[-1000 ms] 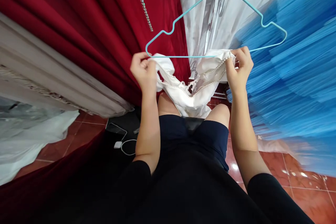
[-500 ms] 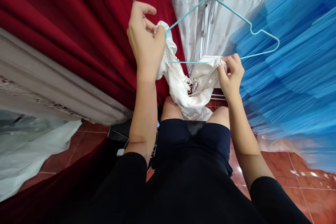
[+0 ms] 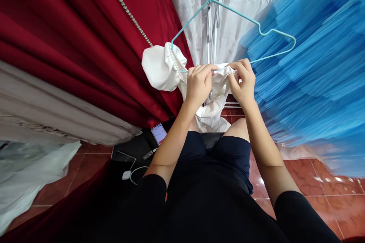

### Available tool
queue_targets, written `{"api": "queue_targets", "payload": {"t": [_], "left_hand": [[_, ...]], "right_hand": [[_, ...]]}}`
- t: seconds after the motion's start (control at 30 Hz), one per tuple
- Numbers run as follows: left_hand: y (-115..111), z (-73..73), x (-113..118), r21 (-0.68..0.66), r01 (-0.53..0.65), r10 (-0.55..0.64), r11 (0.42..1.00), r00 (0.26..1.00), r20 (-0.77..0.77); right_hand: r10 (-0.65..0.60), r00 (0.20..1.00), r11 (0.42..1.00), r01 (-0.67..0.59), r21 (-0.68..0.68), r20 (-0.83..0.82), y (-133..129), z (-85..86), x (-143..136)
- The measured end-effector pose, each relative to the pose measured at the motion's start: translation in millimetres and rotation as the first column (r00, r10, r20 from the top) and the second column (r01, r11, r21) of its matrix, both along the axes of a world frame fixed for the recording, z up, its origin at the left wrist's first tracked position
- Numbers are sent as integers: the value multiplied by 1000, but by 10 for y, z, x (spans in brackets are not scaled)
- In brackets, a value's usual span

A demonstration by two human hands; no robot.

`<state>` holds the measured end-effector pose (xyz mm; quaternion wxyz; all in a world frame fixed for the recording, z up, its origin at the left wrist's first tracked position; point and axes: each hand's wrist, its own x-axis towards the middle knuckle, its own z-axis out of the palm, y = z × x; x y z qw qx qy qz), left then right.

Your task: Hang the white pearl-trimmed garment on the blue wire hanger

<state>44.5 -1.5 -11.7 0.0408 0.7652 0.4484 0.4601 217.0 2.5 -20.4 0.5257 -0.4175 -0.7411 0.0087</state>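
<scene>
White cloth (image 3: 156,69) is pinched in your right fingers (image 3: 241,69), your left fingers' (image 3: 203,70) hold unclear; ease its beads (image 3: 177,66) past the hanger (image 3: 235,11).

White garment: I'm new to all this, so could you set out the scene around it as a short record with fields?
Main item: white garment, bead-trimmed
Support: turquoise hanger; left end tucked into the garment, right end bare
Left side: left grip at the hanger's lower bar, exact hold unclear
Right side: right grip pinching the garment
Surroundings: red fabric left, blue ruffled fabric right
Below left: lit phone
</scene>
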Motion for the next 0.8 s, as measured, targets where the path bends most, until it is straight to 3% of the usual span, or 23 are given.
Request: {"api": "queue_targets", "payload": {"t": [0.1,0.17,0.27,0.33,0.57,0.8], "left_hand": [[14,85,-76,-36,44,-45,998,999,-17],[17,133,-133,-63,46,-49,997,998,-45],[3,174,-204,-97,7,-17,995,995,-103],[-27,198,-232,-118,-27,10,993,990,-139],[-124,311,-238,-176,-37,4,984,982,-187],[-74,295,-257,-179,-84,40,980,971,-237]], "right_hand": [[16,1000,997,-17,81,13,-60,-29,139],[-112,991,982,122,147,-74,-59,-36,290],[-340,892,904,397,156,-300,45,39,582],[-380,839,873,464,148,-389,155,168,763],[-326,875,898,405,173,-358,340,749,947],[-238,956,953,264,146,-173,370,932,703]]}}
